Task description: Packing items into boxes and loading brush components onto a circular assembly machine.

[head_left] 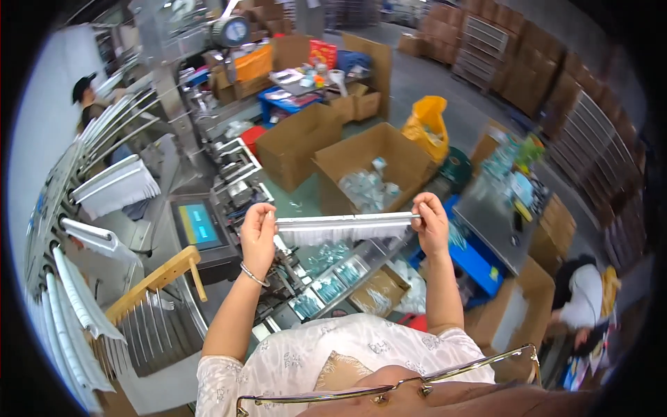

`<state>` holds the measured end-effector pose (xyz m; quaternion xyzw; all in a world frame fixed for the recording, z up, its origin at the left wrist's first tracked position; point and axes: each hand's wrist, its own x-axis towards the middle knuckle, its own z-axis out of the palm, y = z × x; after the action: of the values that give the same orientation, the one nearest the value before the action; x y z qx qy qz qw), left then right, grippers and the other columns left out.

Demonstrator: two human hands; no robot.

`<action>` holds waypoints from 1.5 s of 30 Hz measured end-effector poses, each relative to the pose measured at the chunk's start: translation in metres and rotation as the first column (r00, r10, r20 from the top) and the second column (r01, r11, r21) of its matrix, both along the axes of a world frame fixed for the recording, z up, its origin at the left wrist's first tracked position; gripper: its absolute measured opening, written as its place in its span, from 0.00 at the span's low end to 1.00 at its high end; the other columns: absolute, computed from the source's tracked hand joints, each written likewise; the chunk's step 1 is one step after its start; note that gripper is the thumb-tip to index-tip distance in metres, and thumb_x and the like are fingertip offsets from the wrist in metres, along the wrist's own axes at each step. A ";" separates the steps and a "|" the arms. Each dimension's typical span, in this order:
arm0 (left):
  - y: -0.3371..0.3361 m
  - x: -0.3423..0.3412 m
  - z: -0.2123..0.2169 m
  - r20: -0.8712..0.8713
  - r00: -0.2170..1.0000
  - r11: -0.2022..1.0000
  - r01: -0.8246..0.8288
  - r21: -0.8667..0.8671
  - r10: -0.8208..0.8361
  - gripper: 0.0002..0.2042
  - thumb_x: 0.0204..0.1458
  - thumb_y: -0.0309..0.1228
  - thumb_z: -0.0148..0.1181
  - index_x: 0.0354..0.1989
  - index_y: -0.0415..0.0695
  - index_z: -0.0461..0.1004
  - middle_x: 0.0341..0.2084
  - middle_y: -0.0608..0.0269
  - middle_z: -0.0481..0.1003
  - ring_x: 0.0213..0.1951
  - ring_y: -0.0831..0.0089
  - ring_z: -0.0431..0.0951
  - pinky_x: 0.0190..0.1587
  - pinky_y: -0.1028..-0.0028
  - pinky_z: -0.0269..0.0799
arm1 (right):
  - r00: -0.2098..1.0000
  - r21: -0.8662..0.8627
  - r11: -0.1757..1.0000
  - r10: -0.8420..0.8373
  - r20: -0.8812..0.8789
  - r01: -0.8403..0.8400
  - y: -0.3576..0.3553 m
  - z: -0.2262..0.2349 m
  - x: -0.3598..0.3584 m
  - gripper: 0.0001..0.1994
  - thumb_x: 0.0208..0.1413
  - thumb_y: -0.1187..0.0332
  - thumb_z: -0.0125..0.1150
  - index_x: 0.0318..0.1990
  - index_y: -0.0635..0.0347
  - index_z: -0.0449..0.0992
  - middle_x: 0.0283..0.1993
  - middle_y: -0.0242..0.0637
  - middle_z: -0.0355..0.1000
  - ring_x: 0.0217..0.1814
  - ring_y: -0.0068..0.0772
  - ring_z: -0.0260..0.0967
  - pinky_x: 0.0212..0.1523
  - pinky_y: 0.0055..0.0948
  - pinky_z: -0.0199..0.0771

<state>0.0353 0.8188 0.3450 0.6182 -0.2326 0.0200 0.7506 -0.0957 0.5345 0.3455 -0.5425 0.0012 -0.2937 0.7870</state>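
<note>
"Rod [354, 217] hung with white sheets [333, 232]: held where?"

"Nearly level, just below the middle of the view. Pinched at the nine o'clock end by the left hand [259, 235], between thumb and fingertips; pinched at the three o'clock end by the right hand [432, 221], much the same way."

"Any gap between those fingers?"

"None visible. Closed on the rod at both ends (cannot tell how hard)."

"Heavy or light?"

"Probably light, judging by so dainty a grip. Likely stiff along the top, like thin metal; likely soft and floppy below (paper or film, too blurred to say)."

"Slippery too?"

"Perhaps, if smooth. Best to take hold at the two ends, keep both at one height and leave the hanging part unpinched, for fear of creases. Apt to slip sideways if tipped, at a guess."

"And round about?"

"Toward one o'clock, an open carton [404, 154] with clear packets [365, 191] inside. Toward nine, a screen [198, 221]; farther out, at half past eight, a wooden bar [154, 281]."
</note>
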 end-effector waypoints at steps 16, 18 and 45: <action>0.019 0.095 0.032 0.049 0.857 0.857 -0.509 -0.086 0.514 0.04 0.50 0.26 0.46 0.33 0.41 0.66 0.18 0.72 0.63 0.20 0.85 0.63 0.21 0.84 0.58 | 0.801 0.139 0.789 0.595 0.063 -0.598 -0.010 0.011 0.215 0.07 0.55 0.68 0.43 0.31 0.62 0.63 0.19 0.31 0.61 0.14 0.16 0.53 0.14 0.13 0.49; 0.036 0.108 0.057 0.528 0.468 0.531 -0.846 0.037 0.709 0.05 0.49 0.26 0.47 0.32 0.40 0.69 0.16 0.68 0.65 0.22 0.80 0.66 0.23 0.79 0.61 | 0.773 0.186 0.752 0.629 0.082 -0.632 0.015 0.031 0.240 0.09 0.55 0.66 0.42 0.30 0.62 0.64 0.18 0.32 0.61 0.13 0.17 0.53 0.13 0.14 0.50; 0.019 -0.060 0.086 0.940 0.339 0.595 -0.750 0.288 -0.027 0.14 0.34 0.21 0.56 0.35 0.41 0.73 0.23 0.63 0.66 0.21 0.68 0.66 0.21 0.72 0.59 | 0.619 -0.174 0.679 0.726 0.299 -0.713 0.251 0.137 0.300 0.09 0.54 0.65 0.50 0.35 0.62 0.69 0.23 0.28 0.65 0.19 0.12 0.54 0.20 0.12 0.51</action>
<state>-0.0249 0.8379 0.4311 0.7785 -0.4119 0.4343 0.1888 0.2042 0.7854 0.4825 -0.4519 -0.3591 -0.0440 0.8154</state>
